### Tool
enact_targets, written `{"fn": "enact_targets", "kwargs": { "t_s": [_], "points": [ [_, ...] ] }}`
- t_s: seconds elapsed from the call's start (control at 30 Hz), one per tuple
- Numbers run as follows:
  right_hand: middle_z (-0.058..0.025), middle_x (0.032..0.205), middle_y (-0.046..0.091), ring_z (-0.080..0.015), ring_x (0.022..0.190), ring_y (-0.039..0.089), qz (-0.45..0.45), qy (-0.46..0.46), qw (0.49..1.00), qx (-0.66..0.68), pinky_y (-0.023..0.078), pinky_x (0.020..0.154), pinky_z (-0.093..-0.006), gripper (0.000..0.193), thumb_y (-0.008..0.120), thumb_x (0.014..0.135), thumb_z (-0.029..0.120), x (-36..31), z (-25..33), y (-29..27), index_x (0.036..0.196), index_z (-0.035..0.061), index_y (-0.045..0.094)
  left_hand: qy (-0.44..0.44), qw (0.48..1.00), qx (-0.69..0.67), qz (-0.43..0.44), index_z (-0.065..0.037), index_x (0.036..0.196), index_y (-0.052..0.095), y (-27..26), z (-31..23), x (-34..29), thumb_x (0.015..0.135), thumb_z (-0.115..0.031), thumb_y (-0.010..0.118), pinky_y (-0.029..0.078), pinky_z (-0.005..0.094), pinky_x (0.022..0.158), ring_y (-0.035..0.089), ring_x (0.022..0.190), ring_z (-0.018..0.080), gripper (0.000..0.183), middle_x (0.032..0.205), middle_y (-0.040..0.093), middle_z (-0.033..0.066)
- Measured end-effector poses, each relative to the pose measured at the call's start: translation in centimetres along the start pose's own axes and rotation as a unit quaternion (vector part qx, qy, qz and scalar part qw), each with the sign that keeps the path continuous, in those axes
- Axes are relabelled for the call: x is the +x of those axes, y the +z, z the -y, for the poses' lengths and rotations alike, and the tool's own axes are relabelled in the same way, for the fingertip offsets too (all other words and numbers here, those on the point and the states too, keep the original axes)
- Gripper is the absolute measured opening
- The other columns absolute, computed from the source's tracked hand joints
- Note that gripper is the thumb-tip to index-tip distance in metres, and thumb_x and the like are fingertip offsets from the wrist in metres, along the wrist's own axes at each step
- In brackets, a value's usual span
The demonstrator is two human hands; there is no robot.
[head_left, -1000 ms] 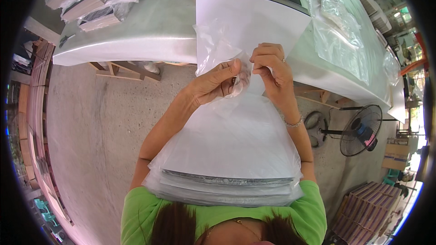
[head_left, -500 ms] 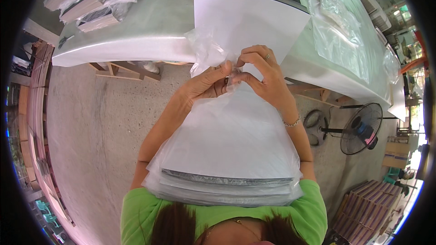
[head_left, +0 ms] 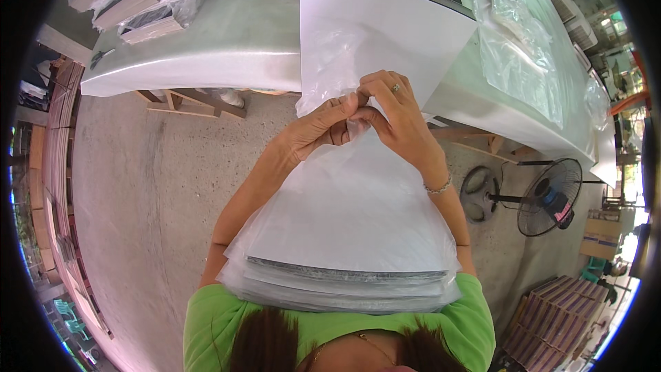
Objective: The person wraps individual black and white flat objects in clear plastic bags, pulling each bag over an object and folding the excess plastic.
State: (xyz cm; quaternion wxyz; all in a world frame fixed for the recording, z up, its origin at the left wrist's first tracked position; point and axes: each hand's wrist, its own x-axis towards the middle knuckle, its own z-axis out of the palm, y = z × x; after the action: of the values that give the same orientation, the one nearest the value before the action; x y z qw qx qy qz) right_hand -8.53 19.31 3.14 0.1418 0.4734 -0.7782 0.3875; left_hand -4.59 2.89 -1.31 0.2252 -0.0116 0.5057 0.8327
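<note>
My left hand [head_left: 318, 125] and my right hand [head_left: 399, 116] meet in front of me, fingertips closed on a piece of thin clear plastic film [head_left: 355, 126]. More crumpled film [head_left: 330, 62] spreads beyond my fingers over a large white board [head_left: 396, 34], which overhangs the near edge of the table. Below my hands, a stack of flat white sheets or panels in clear plastic sleeves [head_left: 351, 213] leans against my body between my forearms. Its near end shows several layers, one with a dark edge. My fingers partly hide the pinched plastic.
The pale-covered table [head_left: 227, 34] carries plastic-wrapped bundles [head_left: 148, 17] at far left, small scissors [head_left: 101, 58] and loose clear bags [head_left: 520, 62] at right. A black fan [head_left: 549, 196] stands on the floor at right, with stacked cartons [head_left: 558, 317] nearer me.
The crumpled film beyond my hands has settled flatter onto the white board. My right fingers have drawn closer to the left ones. The sleeved stack stays put.
</note>
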Motion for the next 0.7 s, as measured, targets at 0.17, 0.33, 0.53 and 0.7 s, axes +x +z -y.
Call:
{"fn": "enact_targets", "kwargs": {
  "t_s": [0.17, 0.33, 0.53, 0.7],
  "points": [
    [-0.0043, 0.086, 0.047, -0.0231, 0.080, 0.045, -0.010, 0.001, 1.000, 0.028, 0.034, 0.082, -0.0359, 0.018, 0.060, 0.078, 0.008, -0.2, -0.2, 0.7, 0.090, 0.0055, 0.047, -0.001, 0.999, -0.032, 0.000, -0.009, 0.099, 0.060, 0.2, -0.1, -0.2, 0.075, -0.062, 0.058, 0.038, 0.0112, 0.052, 0.045, 0.060, -0.0005, 0.059, 0.075, 0.053, -0.0051],
    [-0.0068, 0.091, 0.049, -0.0252, 0.084, 0.046, -0.005, 0.032, 0.994, 0.109, 0.036, 0.081, -0.0336, 0.020, 0.056, 0.075, -0.005, -0.7, -0.8, 0.8, 0.091, 0.0029, 0.049, -0.015, 0.998, -0.067, 0.001, -0.012, 0.099, 0.058, 1.2, -0.4, -0.5, 0.074, -0.066, 0.055, 0.040, 0.0142, 0.063, 0.046, 0.074, 0.0009, 0.059, 0.083, 0.053, -0.0040],
    [-0.0047, 0.084, 0.049, -0.0211, 0.083, 0.045, -0.022, 0.056, 0.971, 0.233, 0.034, 0.082, -0.0324, 0.019, 0.059, 0.073, -0.003, -0.9, -1.3, 1.1, 0.086, 0.0049, 0.047, -0.039, 0.995, -0.086, 0.019, -0.013, 0.096, 0.057, 0.2, 0.7, -0.3, 0.073, -0.067, 0.055, 0.040, 0.0171, 0.068, 0.047, 0.078, 0.0027, 0.059, 0.085, 0.053, -0.0035],
    [-0.0054, 0.085, 0.050, -0.0166, 0.081, 0.046, -0.038, 0.047, 0.958, 0.280, 0.037, 0.078, -0.0296, 0.016, 0.057, 0.086, 0.016, -1.3, -1.8, 1.1, 0.088, 0.0029, 0.048, -0.032, 0.995, -0.089, -0.044, -0.013, 0.093, 0.056, 0.0, 0.6, -0.4, 0.076, -0.059, 0.059, 0.043, 0.0194, 0.068, 0.050, 0.074, 0.0055, 0.050, 0.082, 0.054, -0.0038]
  ]
}}
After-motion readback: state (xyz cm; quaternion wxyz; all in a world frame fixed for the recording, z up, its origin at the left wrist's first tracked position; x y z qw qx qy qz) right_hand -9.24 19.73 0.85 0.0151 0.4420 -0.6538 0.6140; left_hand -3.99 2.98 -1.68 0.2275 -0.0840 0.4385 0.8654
